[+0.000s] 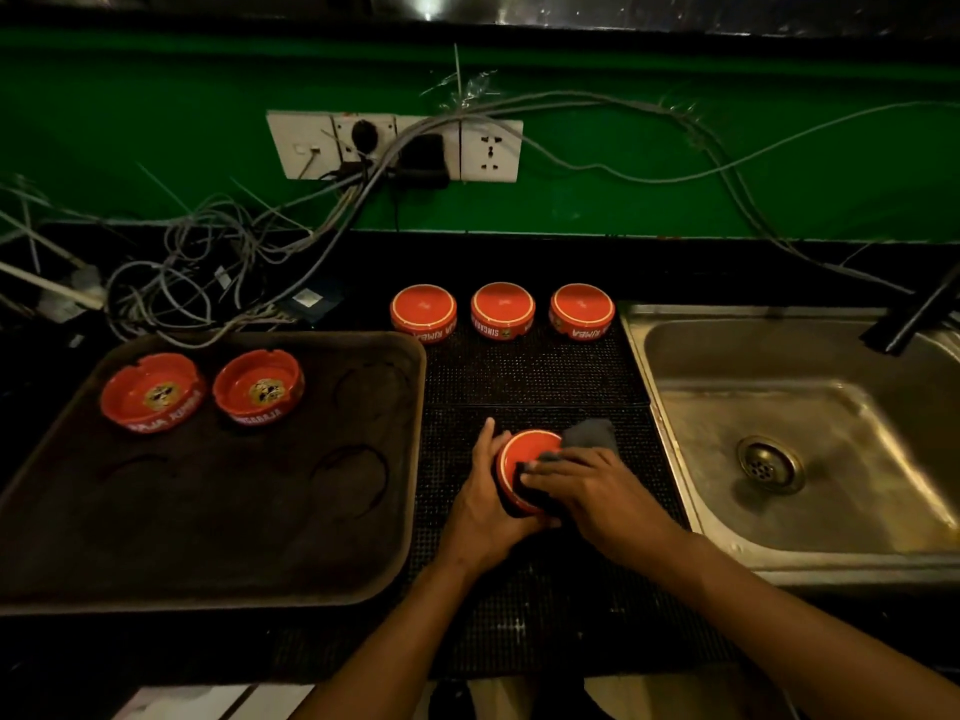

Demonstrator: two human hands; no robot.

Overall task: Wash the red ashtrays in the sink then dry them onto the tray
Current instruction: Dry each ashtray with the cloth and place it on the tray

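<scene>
My left hand (485, 498) grips a red ashtray (524, 452) over the black mat, its underside turned up and tilted. My right hand (592, 493) holds a grey cloth (589, 436) against that underside. Two red ashtrays (153, 392) (258, 387) stand upright at the far left of the brown tray (218, 537). Three more red ashtrays (423, 311) (503, 309) (582, 309) lie upside down in a row at the back of the mat. The steel sink (810, 444) is to the right, with nothing in its basin.
The black rubber mat (530, 376) lies between tray and sink. A dark faucet (919, 314) reaches over the sink's far right corner. Tangled grey cables (197, 272) lie behind the tray, below a wall socket panel (395, 145) on the green wall.
</scene>
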